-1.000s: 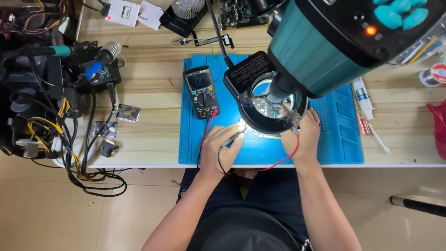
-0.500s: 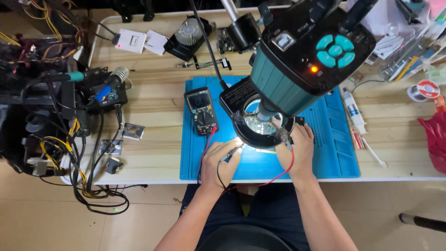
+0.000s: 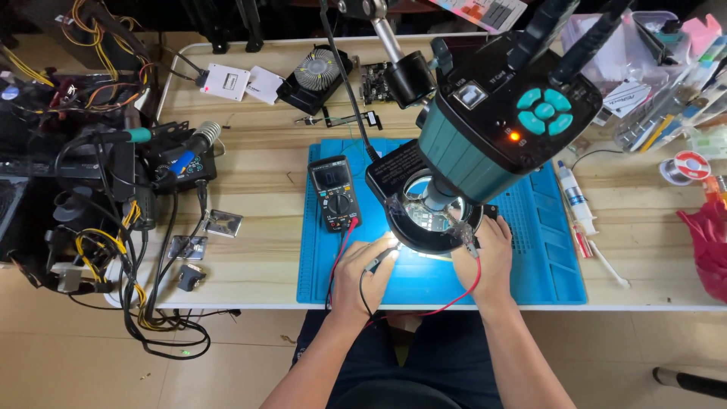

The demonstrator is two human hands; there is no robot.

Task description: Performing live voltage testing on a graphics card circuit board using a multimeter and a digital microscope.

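My left hand (image 3: 362,271) grips a black test probe (image 3: 379,261) at the lower left of a lit ring light (image 3: 432,223). My right hand (image 3: 485,257) grips a red-wired probe (image 3: 468,241) at the ring's right side. Both probe tips point under the ring, where a small circuit board (image 3: 430,220) shows through the lens. A teal microscope head (image 3: 500,121) hangs above it and hides part of the board. A black multimeter (image 3: 335,193) lies on the blue work mat (image 3: 545,257), left of the ring, with red and black leads running to my hands.
A soldering station (image 3: 178,163) and tangled cables (image 3: 98,242) crowd the left edge of the wooden table (image 3: 257,257). A fan cooler (image 3: 314,72) and white boxes (image 3: 227,81) sit at the back. Syringe tubes (image 3: 575,201), a solder spool (image 3: 687,165) and a red cloth (image 3: 708,242) lie right.
The view has pulled back and tilted, so the microscope head sits higher in frame. Both hands stay at the ring light with the probes, shifting only slightly.
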